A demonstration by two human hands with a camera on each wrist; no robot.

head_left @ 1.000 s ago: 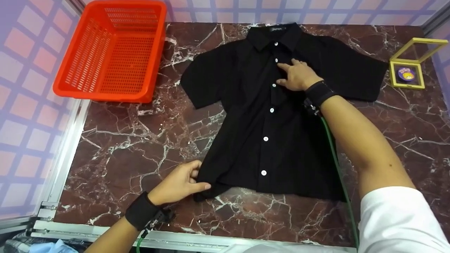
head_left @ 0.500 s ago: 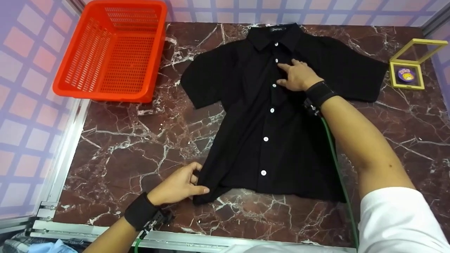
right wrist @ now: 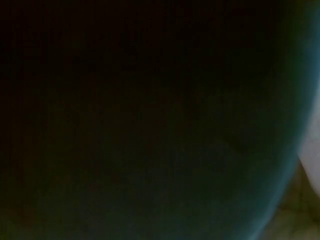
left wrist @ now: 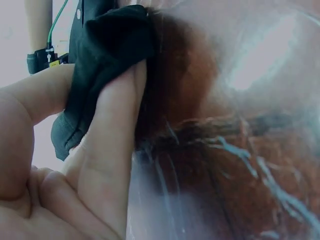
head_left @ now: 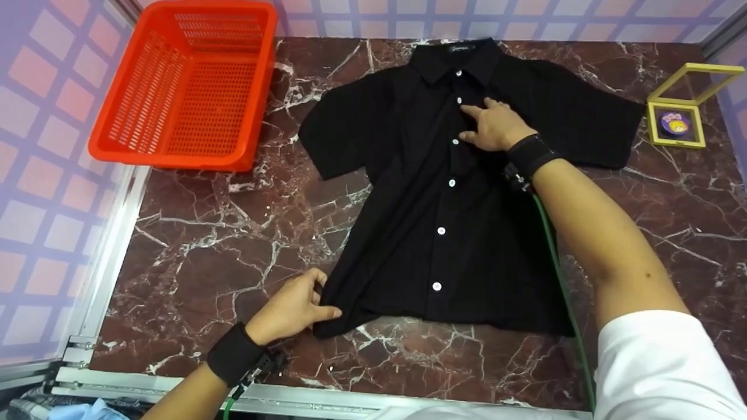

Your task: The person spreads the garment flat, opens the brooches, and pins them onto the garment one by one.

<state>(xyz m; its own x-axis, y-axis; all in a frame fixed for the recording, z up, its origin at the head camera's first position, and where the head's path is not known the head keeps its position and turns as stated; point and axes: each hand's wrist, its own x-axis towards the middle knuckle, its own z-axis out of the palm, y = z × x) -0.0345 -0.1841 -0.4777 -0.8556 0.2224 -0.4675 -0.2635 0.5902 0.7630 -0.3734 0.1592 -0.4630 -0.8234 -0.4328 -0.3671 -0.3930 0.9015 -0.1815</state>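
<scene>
A black short-sleeved shirt [head_left: 402, 233] with white buttons lies front up on the marble-patterned table [head_left: 222, 280], its collar toward the far wall. At its lower left corner my left hand [head_left: 292, 306] pinches the hem between thumb and fingers. In the left wrist view the black cloth [left wrist: 107, 50] passes between the thumb and the fingers [left wrist: 112, 130]. My right hand [head_left: 496, 125] rests on the chest of the shirt beside the button placket, fingers extended. Dark, blurred cloth fills most of the right wrist view, and the right hand is hidden there.
A red plastic basket [head_left: 257, 116] stands at the far left. At the far right is a yellow-framed open case [head_left: 676, 142] with a round purple item [head_left: 675, 123] inside. A green cable [head_left: 554, 245] runs from the right wrist over the shirt. Folded cloth [head_left: 81, 410] shows at the lower left.
My left hand has drawn the shirt's lower left corner slightly outward to the left, and that side edge looks straighter. The right hand has stayed in place on the chest.
</scene>
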